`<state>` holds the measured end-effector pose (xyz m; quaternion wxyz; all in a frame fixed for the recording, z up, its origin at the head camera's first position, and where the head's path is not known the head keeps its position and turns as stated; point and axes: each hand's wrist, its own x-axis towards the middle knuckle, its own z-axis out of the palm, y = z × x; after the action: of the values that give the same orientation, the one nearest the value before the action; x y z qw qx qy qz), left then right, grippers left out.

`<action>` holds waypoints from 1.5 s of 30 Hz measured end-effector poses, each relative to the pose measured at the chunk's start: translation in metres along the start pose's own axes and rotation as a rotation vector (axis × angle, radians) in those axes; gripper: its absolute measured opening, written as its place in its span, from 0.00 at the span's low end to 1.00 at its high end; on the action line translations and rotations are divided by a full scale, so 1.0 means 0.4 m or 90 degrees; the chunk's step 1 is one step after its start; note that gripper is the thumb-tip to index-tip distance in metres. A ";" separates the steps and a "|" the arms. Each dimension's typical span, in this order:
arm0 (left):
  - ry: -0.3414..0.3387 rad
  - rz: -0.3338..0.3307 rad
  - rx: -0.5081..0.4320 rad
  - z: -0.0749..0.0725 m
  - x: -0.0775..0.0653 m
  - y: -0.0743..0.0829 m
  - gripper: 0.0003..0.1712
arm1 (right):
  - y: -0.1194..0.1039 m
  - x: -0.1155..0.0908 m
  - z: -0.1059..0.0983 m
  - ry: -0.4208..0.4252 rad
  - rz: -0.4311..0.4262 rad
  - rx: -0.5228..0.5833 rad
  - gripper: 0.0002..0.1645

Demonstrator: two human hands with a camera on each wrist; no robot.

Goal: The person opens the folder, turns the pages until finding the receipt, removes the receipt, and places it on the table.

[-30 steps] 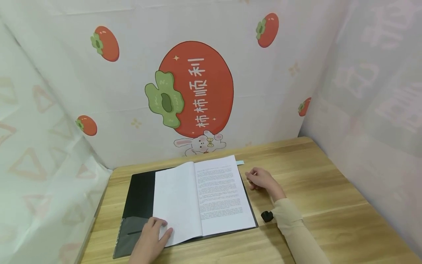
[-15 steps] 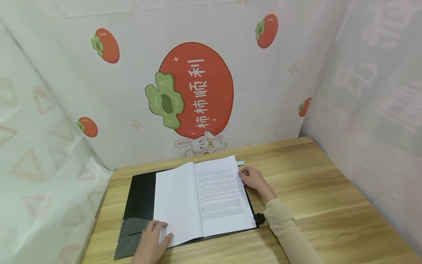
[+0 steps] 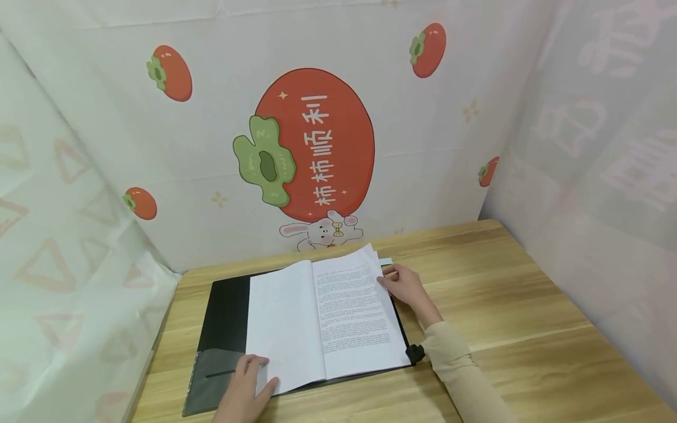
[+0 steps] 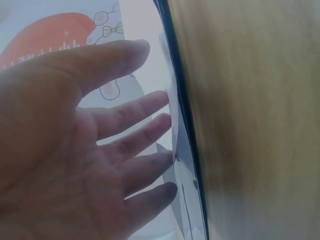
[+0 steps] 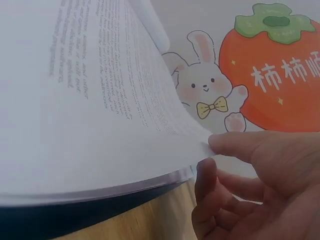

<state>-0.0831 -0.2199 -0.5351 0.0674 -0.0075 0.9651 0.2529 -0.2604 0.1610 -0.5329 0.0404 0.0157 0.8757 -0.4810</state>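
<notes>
One page (image 3: 351, 317) is pinched at its outer edge, near the far corner, between the thumb and finger of the right hand (image 3: 404, 286). The left hand (image 3: 245, 385) grips nothing; its fingers lie loosely spread at the near outer corner of the left page (image 3: 282, 329). Both pages belong to a book lying open on a black folder (image 3: 224, 308), which has a cloudy pocket (image 3: 206, 388) beside the left hand.

As far as can be judged, the page turn has only begun: the sheet is picked up and bowed away from those beneath, but not yet carried over the middle. How many pages are left cannot be told.

A pale blue tab (image 3: 386, 261) sticks out past the right page, and a small black block (image 3: 415, 353) sits by the right sleeve cuff (image 3: 444, 341). All this is on a wood-grain table (image 3: 534, 305).

The page's print is in Latin letters; "and other" seems readable in the right wrist view, the rest being too blurred. On the cloth (image 3: 211, 135) behind, white characters on the big persimmon (image 3: 349, 129) read 柿柿顺利, sideways in the head view, above a rabbit (image 3: 319, 230). No brand can be made out.
</notes>
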 end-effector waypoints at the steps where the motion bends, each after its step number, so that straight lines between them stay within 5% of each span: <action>1: -0.003 -0.004 0.002 0.000 0.000 0.000 0.28 | 0.000 0.002 0.001 0.001 0.000 0.004 0.21; 10: 0.012 0.044 0.017 -0.027 0.001 0.017 0.32 | -0.034 0.006 0.006 -0.037 -0.029 0.060 0.11; 22: 0.133 0.162 0.057 -0.028 0.015 0.089 0.26 | -0.112 0.005 0.027 -0.085 -0.053 0.086 0.10; 33: 0.251 0.412 0.065 -0.030 0.052 0.190 0.26 | -0.204 0.012 0.055 -0.133 -0.130 0.114 0.10; 45: 0.244 0.576 0.075 -0.049 0.097 0.285 0.27 | -0.284 0.000 0.093 -0.172 -0.175 0.112 0.10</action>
<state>-0.1295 -0.1293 -0.4678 -0.2275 0.3696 0.8794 0.1960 -0.2660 0.0686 -0.4573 0.0898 -0.1647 0.8108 -0.5544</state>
